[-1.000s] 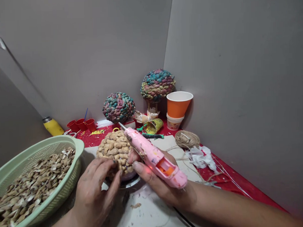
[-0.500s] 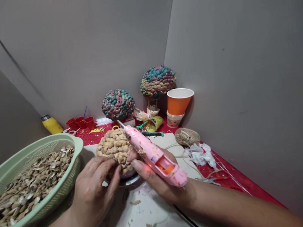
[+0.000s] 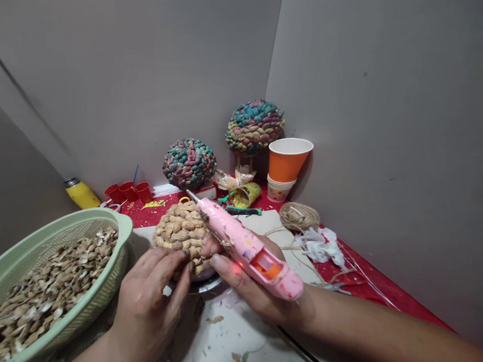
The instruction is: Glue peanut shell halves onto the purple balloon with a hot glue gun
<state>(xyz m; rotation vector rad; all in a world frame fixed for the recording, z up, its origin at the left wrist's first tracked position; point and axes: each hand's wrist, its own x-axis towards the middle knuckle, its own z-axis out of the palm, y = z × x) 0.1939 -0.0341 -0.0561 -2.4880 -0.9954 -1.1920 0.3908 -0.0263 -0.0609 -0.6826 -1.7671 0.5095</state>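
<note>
A ball covered in peanut shells (image 3: 180, 228) rests on a round metal-rimmed base at the middle. My left hand (image 3: 154, 284) is at its lower left side, thumb and fingers bent together against the shells; what they press or pinch is hidden. My right hand (image 3: 245, 276) holds a pink glue gun (image 3: 247, 247), its nozzle pointing up and left past the top of the ball. A red light glows beside the right thumb. The right fingertips touch the ball's right side.
A green basket of peanut shells (image 3: 122, 222) stands at left. Behind are red cups (image 3: 142, 192), a yellow bottle (image 3: 81, 194), two coloured shell balls (image 3: 189, 163), an orange cup (image 3: 286, 163) and green-handled pliers (image 3: 242, 211). Twine (image 3: 299, 216) and crumpled tissue (image 3: 323, 248) lie at right.
The view has shifted slightly. Both hands keep nearly the same places at the ball, and the glue gun's rear end sits slightly further right and lower.
</note>
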